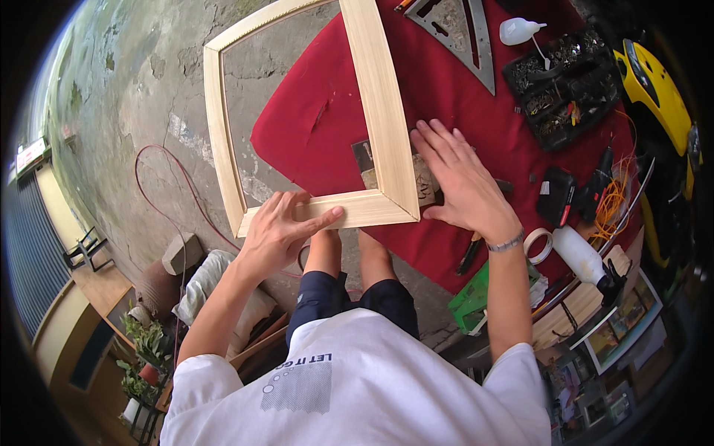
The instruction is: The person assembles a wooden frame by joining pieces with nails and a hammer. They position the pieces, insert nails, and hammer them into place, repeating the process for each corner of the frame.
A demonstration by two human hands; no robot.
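Observation:
A pale wooden frame (390,123) with mitred corners extends away from me, partly over a red cloth (446,245) and partly past its left edge. My left hand (279,227) grips the near rail, thumb lying along the top and the other fingers over its inner edge. My right hand (465,182) is open beside the near right corner, its fingers stretched out and close to the right rail; whether the fingertips touch the wood I cannot tell. Beneath that corner lies a worn block (424,182), partly hidden by the frame and my hand.
At the far right are a metal set square (480,52), a white squeeze bottle (518,31) and a black tray of small hardware (561,89). Closer lie a black drill (595,186), orange cord (617,197), a tape roll (538,245) and a spray bottle (580,255).

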